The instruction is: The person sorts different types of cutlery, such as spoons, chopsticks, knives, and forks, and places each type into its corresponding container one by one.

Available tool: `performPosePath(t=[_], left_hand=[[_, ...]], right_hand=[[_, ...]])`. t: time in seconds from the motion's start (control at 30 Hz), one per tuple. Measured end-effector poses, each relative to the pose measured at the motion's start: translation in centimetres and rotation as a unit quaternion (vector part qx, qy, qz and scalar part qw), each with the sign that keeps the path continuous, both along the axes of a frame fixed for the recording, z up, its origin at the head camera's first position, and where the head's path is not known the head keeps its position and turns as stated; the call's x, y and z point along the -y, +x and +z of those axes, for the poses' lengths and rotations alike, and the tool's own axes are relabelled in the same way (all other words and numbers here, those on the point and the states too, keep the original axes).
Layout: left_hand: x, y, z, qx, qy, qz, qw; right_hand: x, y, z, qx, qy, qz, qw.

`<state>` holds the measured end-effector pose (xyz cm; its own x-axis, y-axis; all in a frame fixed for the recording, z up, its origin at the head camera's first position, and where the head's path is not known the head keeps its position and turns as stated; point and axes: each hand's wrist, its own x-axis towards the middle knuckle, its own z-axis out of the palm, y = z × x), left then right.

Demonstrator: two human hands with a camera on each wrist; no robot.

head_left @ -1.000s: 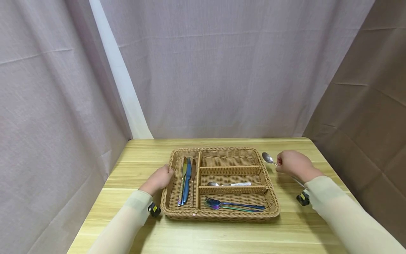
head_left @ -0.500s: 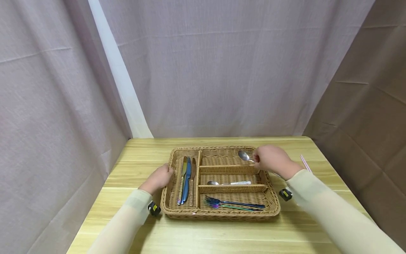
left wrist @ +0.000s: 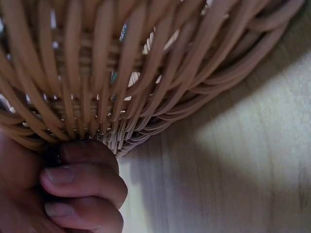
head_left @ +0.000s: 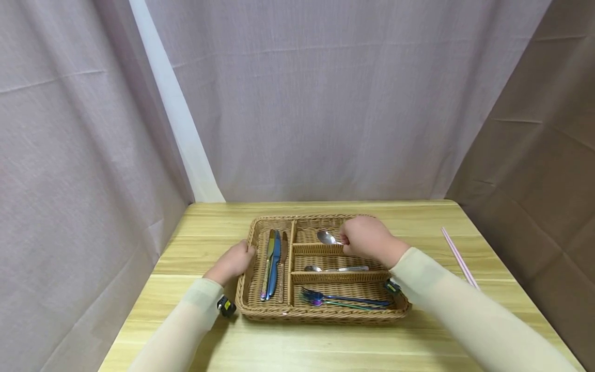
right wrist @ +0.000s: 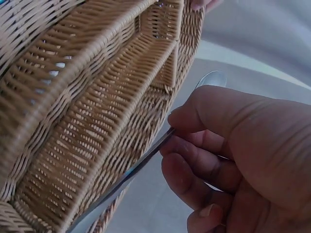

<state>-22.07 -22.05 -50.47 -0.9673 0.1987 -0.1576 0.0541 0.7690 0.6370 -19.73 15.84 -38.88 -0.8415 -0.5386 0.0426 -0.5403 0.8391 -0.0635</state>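
My right hand point(head_left: 369, 238) pinches a silver spoon point(head_left: 327, 237) by its handle, between thumb and fingers in the right wrist view. Its bowl points left, above the back compartment of a woven cutlery tray point(head_left: 321, 313). On the tray's left side, my left hand point(head_left: 234, 261) grips the rim, with curled fingers point(left wrist: 87, 187) showing in the left wrist view. Several knives point(head_left: 274, 263) lie in the left compartment. Another spoon point(head_left: 313, 268) lies in the middle one, and forks point(head_left: 344, 299) in the front one.
A pair of pink chopsticks point(head_left: 457, 256) lies on the wooden table point(head_left: 297, 346) to the right of the tray. Grey curtains point(head_left: 334, 113) hang behind the table and on its left; a brown one point(head_left: 534, 170) hangs on the right.
The right hand has carried the spoon leftward from beside the tray to above it. The pink chopsticks have come into sight behind it. My left hand keeps its place on the rim.
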Motion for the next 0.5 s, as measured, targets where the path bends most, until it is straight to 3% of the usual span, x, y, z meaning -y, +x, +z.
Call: performPosePath(t=[0.23,0.5], left_hand=[[0.0,0.0,0.0,-0.007,-0.003,-0.001,1.0],[0.0,0.0,-0.1,0.0,-0.001,0.0,1.0]], right_hand=[[0.9,-0.1,-1.3,0.038,-0.006,-0.004,0.999],[1.7,-0.1,-2.9,0.048,0.022,0.003,0.999]])
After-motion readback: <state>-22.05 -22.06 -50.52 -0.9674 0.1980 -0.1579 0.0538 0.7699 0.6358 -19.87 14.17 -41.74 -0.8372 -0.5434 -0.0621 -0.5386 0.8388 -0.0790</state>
